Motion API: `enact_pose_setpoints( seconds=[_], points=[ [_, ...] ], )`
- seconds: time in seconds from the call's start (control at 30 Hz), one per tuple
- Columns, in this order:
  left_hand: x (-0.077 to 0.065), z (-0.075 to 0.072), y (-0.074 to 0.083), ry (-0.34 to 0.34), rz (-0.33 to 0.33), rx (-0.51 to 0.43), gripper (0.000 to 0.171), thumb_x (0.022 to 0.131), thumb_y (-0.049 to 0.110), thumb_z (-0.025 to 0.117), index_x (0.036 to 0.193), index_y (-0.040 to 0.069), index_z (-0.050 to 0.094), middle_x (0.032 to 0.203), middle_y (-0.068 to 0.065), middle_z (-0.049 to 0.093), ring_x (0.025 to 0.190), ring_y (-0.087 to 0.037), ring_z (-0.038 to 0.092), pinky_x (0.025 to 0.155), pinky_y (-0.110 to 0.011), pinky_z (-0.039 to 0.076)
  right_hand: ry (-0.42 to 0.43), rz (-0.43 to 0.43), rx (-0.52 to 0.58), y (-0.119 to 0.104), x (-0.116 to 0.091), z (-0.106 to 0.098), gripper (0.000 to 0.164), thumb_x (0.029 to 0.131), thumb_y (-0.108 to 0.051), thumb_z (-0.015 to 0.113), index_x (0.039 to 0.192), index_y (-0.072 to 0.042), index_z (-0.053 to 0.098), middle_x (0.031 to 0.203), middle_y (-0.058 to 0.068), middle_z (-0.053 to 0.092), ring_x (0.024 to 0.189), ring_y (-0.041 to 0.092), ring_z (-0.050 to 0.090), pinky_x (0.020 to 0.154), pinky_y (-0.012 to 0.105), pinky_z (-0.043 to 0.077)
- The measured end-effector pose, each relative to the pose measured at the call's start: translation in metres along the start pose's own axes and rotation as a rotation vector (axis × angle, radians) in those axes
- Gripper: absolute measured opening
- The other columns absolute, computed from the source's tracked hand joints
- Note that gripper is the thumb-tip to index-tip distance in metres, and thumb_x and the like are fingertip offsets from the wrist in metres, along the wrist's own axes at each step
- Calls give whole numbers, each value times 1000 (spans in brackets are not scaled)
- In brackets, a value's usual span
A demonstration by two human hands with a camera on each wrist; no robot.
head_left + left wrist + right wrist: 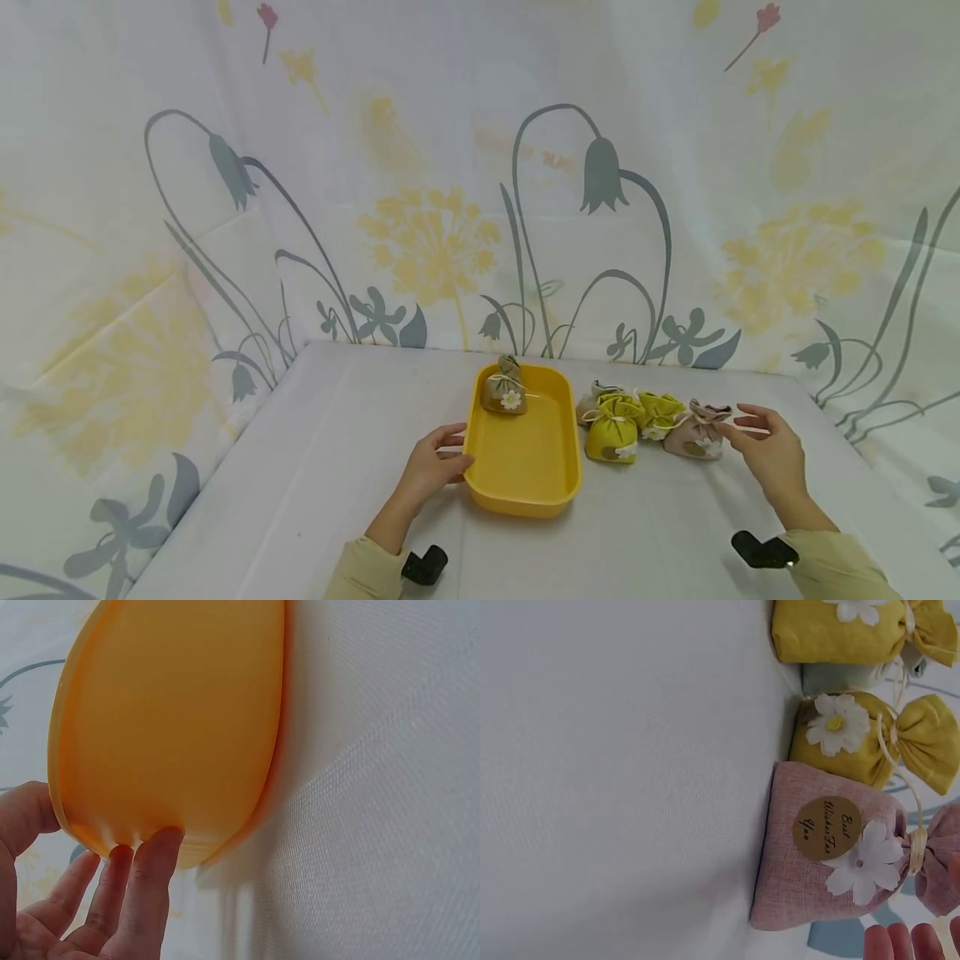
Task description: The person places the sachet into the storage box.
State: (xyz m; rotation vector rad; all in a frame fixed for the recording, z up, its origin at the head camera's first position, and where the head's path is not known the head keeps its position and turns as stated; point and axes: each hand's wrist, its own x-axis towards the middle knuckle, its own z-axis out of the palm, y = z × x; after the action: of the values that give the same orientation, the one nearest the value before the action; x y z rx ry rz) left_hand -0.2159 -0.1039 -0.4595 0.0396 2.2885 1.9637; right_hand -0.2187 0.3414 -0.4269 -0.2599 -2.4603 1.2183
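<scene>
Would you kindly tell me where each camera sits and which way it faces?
Head: worn on the head, looking forward and down at the yellow tray; left hand, right hand and sleeves show.
Left wrist: worn there, facing the tray's side; left fingers show.
Right wrist: worn there, facing the pink pouch; right fingertips show at the edge.
Shared: head and right wrist both show the pink pouch.
</scene>
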Motion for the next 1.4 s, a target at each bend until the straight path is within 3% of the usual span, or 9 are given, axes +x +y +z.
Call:
enact_pose_setpoints(
  seconds=[0.13,0.3,0.6,0.9,1.4],
  points=[
    [1,0,1,0,7,5,52,83,8,68,131,4,50,116,-16,55,96,-26,61,69,-34,56,-75,-25,15,-2,7,0,63,85,-28,68,132,8,43,112,23,53,71,-16,45,58,13,48],
    [1,0,2,3,8,9,51,82,8,68,131,4,50,115,-15,56,95,-26,62,69,-33,56,-179,-33,9,-3,14,0,63,87,-29,66,132,7,42,119,28,50,74,-17,44,61,13,47],
    [1,1,3,3,5,9,51,82,8,68,131,4,51,115,-15,56,95,-26,62,68,-33,56,-275,-100,-6,-4,22,-5,46,88,-28,65,117,6,57,93,-5,63,75,-5,57,64,16,47],
    [0,1,3,5,0,5,52,82,7,68,130,4,51,116,-16,56,95,-26,62,68,-33,56,-208,-98,47,-6,17,-3,41,91,-22,61,111,13,57,91,0,56,72,-1,57,64,24,55],
    [-1,0,1,7,-3,4,52,82,8,68,131,4,51,116,-15,56,95,-26,62,68,-34,56,-138,-60,86,-15,-2,-4,43,90,-22,63,109,16,55,84,0,56,67,1,59,58,24,55]
  ],
)
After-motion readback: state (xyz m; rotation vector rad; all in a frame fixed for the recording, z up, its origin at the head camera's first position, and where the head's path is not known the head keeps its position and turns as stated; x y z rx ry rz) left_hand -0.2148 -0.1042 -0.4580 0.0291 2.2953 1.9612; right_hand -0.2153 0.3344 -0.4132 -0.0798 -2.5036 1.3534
